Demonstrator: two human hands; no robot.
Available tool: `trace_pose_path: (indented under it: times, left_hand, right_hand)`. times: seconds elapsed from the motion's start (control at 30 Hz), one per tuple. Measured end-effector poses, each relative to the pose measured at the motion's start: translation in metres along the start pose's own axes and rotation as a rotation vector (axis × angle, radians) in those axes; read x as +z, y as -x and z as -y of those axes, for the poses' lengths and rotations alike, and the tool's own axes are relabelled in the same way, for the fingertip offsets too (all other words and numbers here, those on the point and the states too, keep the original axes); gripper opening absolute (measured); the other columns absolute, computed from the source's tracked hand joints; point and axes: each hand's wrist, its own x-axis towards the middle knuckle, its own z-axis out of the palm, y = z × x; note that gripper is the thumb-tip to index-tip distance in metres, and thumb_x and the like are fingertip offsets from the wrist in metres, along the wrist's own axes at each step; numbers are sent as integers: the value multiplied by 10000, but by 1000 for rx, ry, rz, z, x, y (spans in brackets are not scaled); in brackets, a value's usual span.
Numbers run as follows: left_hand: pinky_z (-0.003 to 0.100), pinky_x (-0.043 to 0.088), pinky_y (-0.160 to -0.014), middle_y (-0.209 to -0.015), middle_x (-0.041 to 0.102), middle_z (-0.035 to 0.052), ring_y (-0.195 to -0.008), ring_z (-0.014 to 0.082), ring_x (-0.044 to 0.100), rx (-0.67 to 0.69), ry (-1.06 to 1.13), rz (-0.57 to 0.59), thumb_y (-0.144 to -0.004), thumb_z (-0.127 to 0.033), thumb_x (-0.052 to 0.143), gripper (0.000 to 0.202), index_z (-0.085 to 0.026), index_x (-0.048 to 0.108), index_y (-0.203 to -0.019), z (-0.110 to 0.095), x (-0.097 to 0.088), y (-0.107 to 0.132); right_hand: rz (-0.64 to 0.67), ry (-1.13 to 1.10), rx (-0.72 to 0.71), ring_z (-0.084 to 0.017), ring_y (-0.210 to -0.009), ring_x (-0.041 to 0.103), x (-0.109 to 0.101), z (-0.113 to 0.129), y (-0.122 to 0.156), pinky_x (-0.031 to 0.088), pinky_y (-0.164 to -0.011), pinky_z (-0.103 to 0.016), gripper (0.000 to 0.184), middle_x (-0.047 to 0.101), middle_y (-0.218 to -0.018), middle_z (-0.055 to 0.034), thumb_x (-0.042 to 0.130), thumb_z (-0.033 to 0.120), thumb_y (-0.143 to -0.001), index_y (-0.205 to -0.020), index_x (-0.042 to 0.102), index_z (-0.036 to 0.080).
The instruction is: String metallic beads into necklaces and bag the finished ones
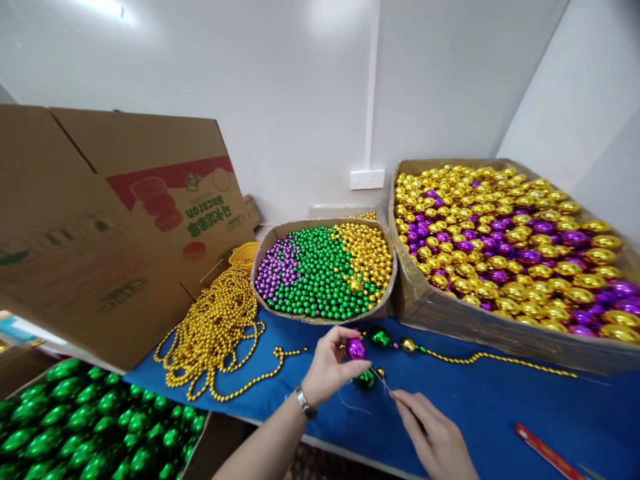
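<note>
My left hand [330,363], with a metal watch at the wrist, pinches a shiny purple bead [356,348] between thumb and fingers. My right hand [433,427] is closed on a thin needle [383,381], whose far end reaches my left thumb by the beads. Just below the purple bead is a large green bead [366,380], partly covered by my left hand. Another green bead [380,337] and a gold bead [409,345] lie along the strand behind, which runs right into a string of small gold beads [480,358]. A pale thread [355,405] curls on the blue cloth.
Behind my hands stands a box of small purple, green and gold beads [320,273]. A larger box [435,313] holds big gold and purple beads. Gold bead strands [215,327] pile beside a carton [165,220]. Green beads [95,427] fill a lower-left box; a red object [547,450] lies right.
</note>
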Motion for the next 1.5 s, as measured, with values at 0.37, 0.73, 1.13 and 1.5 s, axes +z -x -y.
trace_pose_path:
  times: [0.37,0.73,1.13,1.5]
  left_hand:
    - [242,442,-649,-859,596,36,-719,125,540,-88,114,114,-554,-238,820,512,-172,593,-1008,0,3,3]
    - [328,403,-805,-744,632,50,-790,220,544,220,-758,72,-694,-293,681,98,-236,708,-769,2,-32,-86]
    - [315,481,-734,-929,655,84,-797,184,636,-117,246,57,-754,-378,660,289,-141,657,-921,-3,-13,-48]
    - [271,491,-707,-816,646,45,-782,175,650,-112,346,-37,-678,-272,753,237,-126,674,-847,-5,-3,-35]
  right_hand:
    - [24,-93,71,-153,-770,688,1,6,0,546,-688,-207,261,709,-886,-49,419,339,-923,-999,636,215]
    - [-35,-99,154,-162,-747,688,-3,1,1,546,-671,-206,263,709,-862,-45,438,376,-910,-939,647,218]
    - [-55,-56,102,-159,-754,683,-4,6,-6,538,-651,-205,247,698,-873,-62,421,341,-922,-933,627,204]
    - [-64,13,92,-175,-760,691,-5,5,-2,547,-718,-242,270,715,-854,-53,422,358,-915,-913,649,211]
